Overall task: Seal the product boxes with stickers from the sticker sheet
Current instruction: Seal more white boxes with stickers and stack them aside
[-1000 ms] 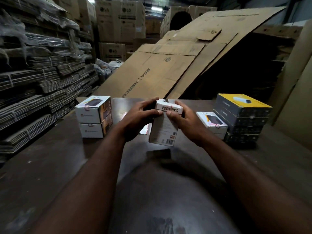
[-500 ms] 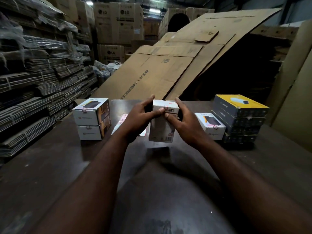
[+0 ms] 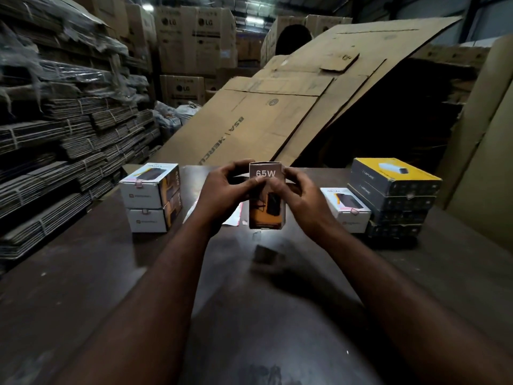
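Observation:
I hold a small product box (image 3: pixel 267 209) upright above the dark table (image 3: pixel 249 315), its orange-and-black face marked "65W" turned toward me. My left hand (image 3: pixel 222 194) grips its left side and my right hand (image 3: pixel 298 194) grips its right side, thumbs meeting on the front near the top. Behind my left hand lies the sticker sheet (image 3: pixel 231 216), white with a pink edge, mostly hidden. Two white boxes (image 3: pixel 151 197) are stacked at the left. Another white box (image 3: pixel 347 208) lies at the right.
A stack of dark boxes with a yellow-topped one (image 3: pixel 394 195) stands at the right. Large flattened cardboard sheets (image 3: pixel 277 112) lean behind the table. Bundled cardboard stacks (image 3: pixel 55 140) fill the left side. More cartons stand in the back.
The box in my hands has been turned: its white back with a barcode faced me before, the "65W" front faces me now. Both hands stayed on it.

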`<move>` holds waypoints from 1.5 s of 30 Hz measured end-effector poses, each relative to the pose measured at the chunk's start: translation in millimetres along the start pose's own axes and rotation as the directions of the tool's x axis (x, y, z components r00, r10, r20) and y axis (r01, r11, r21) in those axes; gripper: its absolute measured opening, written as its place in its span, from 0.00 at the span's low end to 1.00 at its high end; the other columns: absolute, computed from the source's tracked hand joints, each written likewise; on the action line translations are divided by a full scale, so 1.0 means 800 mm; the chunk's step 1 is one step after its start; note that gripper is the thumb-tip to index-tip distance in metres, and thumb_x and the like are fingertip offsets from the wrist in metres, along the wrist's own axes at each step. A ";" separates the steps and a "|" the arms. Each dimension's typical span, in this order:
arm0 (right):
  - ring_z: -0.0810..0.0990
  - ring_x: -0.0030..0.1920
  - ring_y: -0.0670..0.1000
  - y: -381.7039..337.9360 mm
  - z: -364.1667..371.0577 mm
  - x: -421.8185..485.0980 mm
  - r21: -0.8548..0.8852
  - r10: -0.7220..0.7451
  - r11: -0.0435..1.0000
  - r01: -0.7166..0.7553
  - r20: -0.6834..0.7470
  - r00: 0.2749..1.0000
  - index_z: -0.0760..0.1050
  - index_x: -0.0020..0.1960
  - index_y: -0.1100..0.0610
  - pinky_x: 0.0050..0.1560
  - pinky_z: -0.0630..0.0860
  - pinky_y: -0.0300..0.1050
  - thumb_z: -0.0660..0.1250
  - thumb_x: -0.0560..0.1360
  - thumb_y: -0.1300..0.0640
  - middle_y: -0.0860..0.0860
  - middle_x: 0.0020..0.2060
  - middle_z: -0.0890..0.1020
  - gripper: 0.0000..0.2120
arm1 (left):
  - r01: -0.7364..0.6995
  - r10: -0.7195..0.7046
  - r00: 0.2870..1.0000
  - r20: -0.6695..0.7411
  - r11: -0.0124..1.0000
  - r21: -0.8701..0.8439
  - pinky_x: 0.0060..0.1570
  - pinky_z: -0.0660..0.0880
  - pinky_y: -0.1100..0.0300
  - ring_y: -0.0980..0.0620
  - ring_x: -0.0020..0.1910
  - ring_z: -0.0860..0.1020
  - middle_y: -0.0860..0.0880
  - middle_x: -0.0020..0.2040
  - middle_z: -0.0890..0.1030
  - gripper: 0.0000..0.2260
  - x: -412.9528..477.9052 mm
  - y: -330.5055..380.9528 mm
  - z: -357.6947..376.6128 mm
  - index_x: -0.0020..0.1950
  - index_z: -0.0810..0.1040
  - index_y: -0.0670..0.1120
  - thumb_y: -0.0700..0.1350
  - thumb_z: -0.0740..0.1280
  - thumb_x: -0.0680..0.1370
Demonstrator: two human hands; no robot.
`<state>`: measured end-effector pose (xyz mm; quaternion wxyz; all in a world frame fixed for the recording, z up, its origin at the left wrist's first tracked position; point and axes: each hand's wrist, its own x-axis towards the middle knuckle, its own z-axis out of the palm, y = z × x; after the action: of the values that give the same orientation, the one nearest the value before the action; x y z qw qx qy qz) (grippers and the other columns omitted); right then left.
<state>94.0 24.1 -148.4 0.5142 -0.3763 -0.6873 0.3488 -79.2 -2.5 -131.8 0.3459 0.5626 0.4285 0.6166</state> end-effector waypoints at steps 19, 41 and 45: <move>0.82 0.58 0.52 0.007 0.010 0.000 0.222 0.035 0.974 -0.036 0.006 0.999 0.74 0.63 0.56 0.57 0.81 0.57 0.77 0.67 0.59 0.54 0.60 0.80 0.26 | 0.289 -0.281 0.937 -0.208 0.957 0.007 0.42 0.77 0.54 0.47 0.43 0.79 0.43 0.47 0.82 0.06 0.014 -0.018 -0.023 0.55 0.79 0.44 0.42 0.64 0.82; 0.77 0.64 0.43 0.010 0.093 -0.026 0.072 -0.063 0.996 0.052 0.155 0.986 0.71 0.68 0.57 0.59 0.78 0.37 0.77 0.69 0.65 0.48 0.63 0.78 0.30 | 0.443 -0.401 0.858 -0.320 0.894 0.067 0.55 0.77 0.51 0.42 0.50 0.80 0.40 0.56 0.81 0.19 -0.027 0.004 -0.078 0.55 0.80 0.41 0.56 0.67 0.79; 0.81 0.60 0.46 0.017 0.127 -0.015 0.051 -0.068 0.997 0.059 0.191 0.979 0.74 0.68 0.59 0.59 0.80 0.45 0.77 0.70 0.64 0.50 0.62 0.81 0.29 | 0.379 -0.316 0.894 -0.318 0.912 0.158 0.50 0.78 0.56 0.46 0.48 0.81 0.45 0.52 0.83 0.13 -0.034 0.002 -0.094 0.57 0.81 0.45 0.52 0.66 0.81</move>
<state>0.3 10.2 -188.5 0.4645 -0.3071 -0.7375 0.3822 -150.4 -38.3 -140.9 0.3223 0.4156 0.6323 0.5688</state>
